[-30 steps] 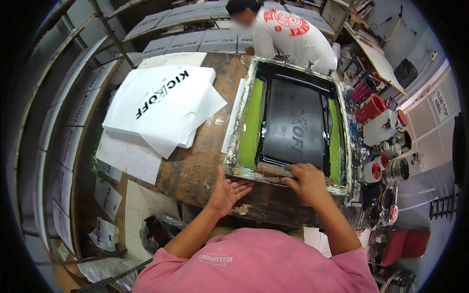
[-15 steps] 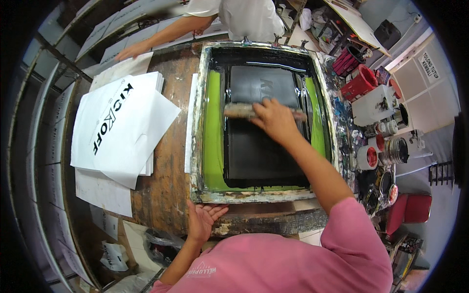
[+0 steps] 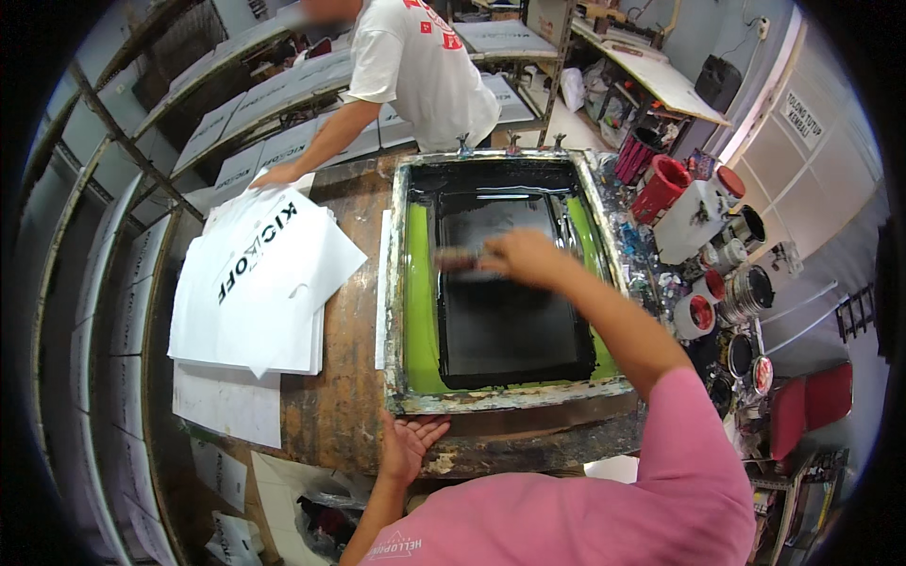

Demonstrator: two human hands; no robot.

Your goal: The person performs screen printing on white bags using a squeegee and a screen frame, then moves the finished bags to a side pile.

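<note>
My right hand (image 3: pixel 527 257), blurred by motion, grips a squeegee (image 3: pixel 457 259) over the inked middle of a screen-printing frame (image 3: pixel 510 398). Wet black ink (image 3: pixel 510 335) covers most of the mesh, with green strips (image 3: pixel 421 302) along both sides. Below the near left corner of the frame, my left hand (image 3: pixel 411 445) is open, palm up, its fingertips close to the frame's lower edge. A stack of printed white sheets (image 3: pixel 250 311) lies to the left on the wooden table. At its far edge is a co-worker's hand (image 3: pixel 276 176).
Ink tubs and cans (image 3: pixel 696 316) crowd the right side, with a red bucket (image 3: pixel 661 189) farther back. Clamps (image 3: pixel 512 143) stand at the frame's far edge. Drying racks (image 3: pixel 123 311) with printed sheets fill the left and back. A co-worker (image 3: pixel 415 75) stands across the table.
The view has tilted up and shifted. My right hand has slid the squeegee a little farther up the screen. The co-worker's hand has come to the sheet stack; my left hand stays put.
</note>
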